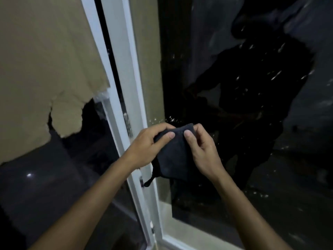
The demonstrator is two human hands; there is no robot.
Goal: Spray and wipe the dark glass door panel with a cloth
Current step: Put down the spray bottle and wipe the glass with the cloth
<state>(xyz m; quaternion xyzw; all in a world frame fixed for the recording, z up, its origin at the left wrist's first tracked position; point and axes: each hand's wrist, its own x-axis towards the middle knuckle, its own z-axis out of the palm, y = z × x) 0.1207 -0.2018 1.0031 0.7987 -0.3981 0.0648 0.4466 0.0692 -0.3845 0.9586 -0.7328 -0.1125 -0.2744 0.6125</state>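
Note:
A folded dark cloth [175, 156] is held up in front of the dark glass door panel [252, 98], near the panel's left edge. My left hand [147, 147] pinches the cloth's upper left corner between thumb and fingers. My right hand [203, 150] grips its upper right edge the same way. A small loop of the cloth dangles below, by the frame. The glass is speckled with pale droplets and streaks and reflects a dark figure. No spray bottle is in view.
A white door frame [126, 91] with a metal hinge [128, 125] runs diagonally left of the glass. Further left, torn beige paper [45, 69] covers part of another dark pane [54, 177]. The door's white bottom rail [180, 230] lies below my hands.

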